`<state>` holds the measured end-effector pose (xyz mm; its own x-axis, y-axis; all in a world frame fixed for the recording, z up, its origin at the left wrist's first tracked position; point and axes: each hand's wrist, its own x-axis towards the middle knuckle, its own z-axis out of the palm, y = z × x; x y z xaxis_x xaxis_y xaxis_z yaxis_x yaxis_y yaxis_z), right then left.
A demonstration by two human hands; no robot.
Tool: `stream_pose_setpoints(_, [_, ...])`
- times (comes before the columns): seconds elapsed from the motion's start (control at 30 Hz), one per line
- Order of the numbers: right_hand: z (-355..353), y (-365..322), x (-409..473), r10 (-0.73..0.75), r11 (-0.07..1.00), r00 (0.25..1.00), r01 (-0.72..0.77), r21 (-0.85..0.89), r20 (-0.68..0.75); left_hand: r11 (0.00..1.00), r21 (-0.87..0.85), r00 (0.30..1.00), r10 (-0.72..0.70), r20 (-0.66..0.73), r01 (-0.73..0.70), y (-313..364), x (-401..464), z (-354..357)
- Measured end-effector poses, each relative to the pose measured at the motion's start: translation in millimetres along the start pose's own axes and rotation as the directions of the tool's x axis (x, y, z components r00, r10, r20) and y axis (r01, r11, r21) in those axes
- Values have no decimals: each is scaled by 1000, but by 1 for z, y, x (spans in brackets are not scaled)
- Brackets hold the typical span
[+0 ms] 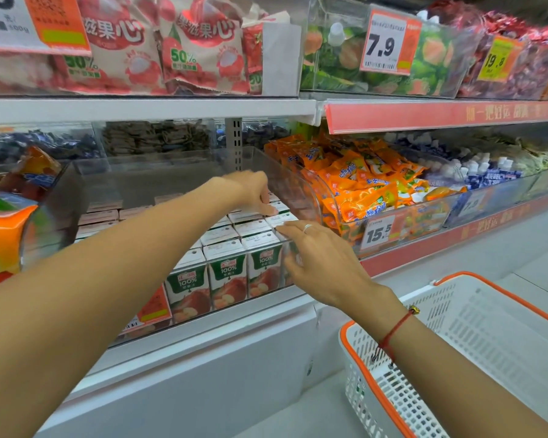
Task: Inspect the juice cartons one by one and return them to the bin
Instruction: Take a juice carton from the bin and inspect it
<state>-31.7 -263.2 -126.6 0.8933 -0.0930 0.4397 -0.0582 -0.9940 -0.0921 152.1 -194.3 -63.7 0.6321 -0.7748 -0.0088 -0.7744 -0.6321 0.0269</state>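
Several small green-and-white juice cartons [227,273] with apple pictures stand in rows inside a clear plastic bin [159,181] on the shelf. My left hand [255,191] reaches deep into the bin, its fingers curled down onto the top of a carton in the back right rows. My right hand [320,257] is at the bin's front right corner, fingertips touching the top of a carton there, fingers mostly straight. A ring is on one finger and a red string on the wrist. Neither hand has lifted a carton.
Clear bin of orange snack packs [370,188] sits right of the juice bin. Orange-rimmed white shopping basket [456,352] is at lower right. Orange packs [4,235] fill the left bin. An upper shelf [146,109] holds red pouches close above.
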Motion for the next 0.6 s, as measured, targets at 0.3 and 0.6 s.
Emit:
stream_pose_setpoints(0.3, [2, 1, -9, -37, 999, 999, 37, -32, 16, 997, 80, 999, 12, -38, -9, 0, -3, 8])
stream_pose_setpoints(0.6, [0, 2, -13, -53, 998, 998, 54, 44, -38, 822, -556, 738, -299, -604, -122, 5, -44, 17])
